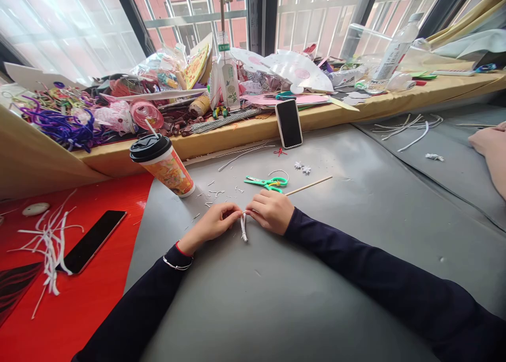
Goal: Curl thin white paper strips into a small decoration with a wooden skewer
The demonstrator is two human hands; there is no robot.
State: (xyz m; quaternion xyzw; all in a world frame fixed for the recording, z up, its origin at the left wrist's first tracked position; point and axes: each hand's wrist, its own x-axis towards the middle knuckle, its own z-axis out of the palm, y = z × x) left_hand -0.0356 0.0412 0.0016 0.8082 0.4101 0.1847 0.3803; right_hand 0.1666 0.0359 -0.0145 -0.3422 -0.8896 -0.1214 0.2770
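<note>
My left hand (pixel 213 224) and my right hand (pixel 272 212) meet over the grey tabletop, thumbs and fingertips pinched close together. Between them they hold a small bundle of folded white cord (pixel 244 230), whose lower end hangs down towards me. Fingertips cover its upper end. Just beyond my right hand lie green-handled scissors (pixel 265 182) with a bit of yellow on them. A thin wooden stick (pixel 310 185) extends from behind that hand to the right. Short white scraps (pixel 216 193) are scattered past my left hand.
A lidded paper cup (pixel 168 167) stands at left; a phone (pixel 290 124) leans against the cluttered ledge (pixel 328 114). Two white flowers (pixel 302 167) lie nearby. Left, another phone (pixel 95 241) and white strips (pixel 53 241) rest on red. Another person's hand (pixel 490 146) is at right.
</note>
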